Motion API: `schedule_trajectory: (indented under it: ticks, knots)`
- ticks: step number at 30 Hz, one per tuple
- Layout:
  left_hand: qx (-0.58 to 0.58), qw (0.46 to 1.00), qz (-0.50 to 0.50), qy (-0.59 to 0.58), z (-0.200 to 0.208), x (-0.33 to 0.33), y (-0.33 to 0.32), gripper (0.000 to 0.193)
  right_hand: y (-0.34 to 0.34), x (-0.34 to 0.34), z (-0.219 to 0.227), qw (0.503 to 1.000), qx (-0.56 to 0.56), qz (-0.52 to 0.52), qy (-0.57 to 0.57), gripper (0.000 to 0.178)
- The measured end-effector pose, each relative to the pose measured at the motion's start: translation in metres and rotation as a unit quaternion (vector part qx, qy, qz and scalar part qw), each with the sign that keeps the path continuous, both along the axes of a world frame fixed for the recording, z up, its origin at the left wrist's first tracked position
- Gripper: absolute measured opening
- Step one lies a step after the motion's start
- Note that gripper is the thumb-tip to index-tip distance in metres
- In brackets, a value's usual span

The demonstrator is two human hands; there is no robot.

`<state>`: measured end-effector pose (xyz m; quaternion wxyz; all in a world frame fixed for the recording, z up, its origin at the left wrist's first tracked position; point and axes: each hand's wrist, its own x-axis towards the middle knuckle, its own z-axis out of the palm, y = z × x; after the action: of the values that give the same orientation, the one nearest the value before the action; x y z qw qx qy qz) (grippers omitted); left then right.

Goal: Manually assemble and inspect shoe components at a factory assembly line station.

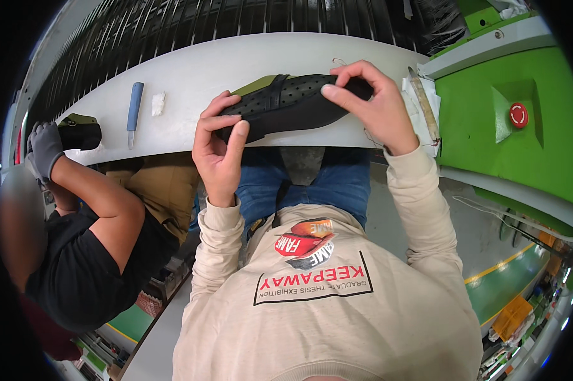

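left grip (218, 154): curled on shoe (299, 120) | right grip (382, 105): arched over it

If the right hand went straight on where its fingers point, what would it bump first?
Likely the black shoe: the right hand seems to be touching it, though depth is unclear.

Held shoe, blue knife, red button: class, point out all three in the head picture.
Held shoe (294, 117): head view, on its black side.
Blue knife (135, 109): head view, on its handle.
Red button (519, 115): head view, on the middle of its round cap.
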<state>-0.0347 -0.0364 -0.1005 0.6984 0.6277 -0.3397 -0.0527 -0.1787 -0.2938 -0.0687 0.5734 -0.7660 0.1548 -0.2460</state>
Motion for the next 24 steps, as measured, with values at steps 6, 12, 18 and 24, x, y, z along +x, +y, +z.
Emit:
schedule_trajectory:
  ticks: [6, 12, 18, 24]
  knots:
    - [0.053, 0.996, 0.070, -0.011, 0.010, -0.011, -0.017, 0.021, 0.020, 0.011, 0.003, 0.996, -0.075, -0.050, 0.008, 0.029]
    - [0.061, 0.996, 0.063, -0.029, 0.006, -0.002, -0.014, 0.026, 0.023, 0.011, 0.011, 0.988, -0.136, -0.050, 0.049, 0.041]
    - [0.063, 0.993, 0.083, -0.057, 0.010, -0.002, -0.018, 0.026, 0.014, 0.018, 0.007, 0.988, -0.128, -0.046, 0.073, 0.055]
    - [0.033, 0.996, 0.075, 0.026, 0.013, 0.011, -0.026, 0.050, 0.006, 0.023, 0.012, 0.987, -0.104, -0.018, 0.120, 0.064]
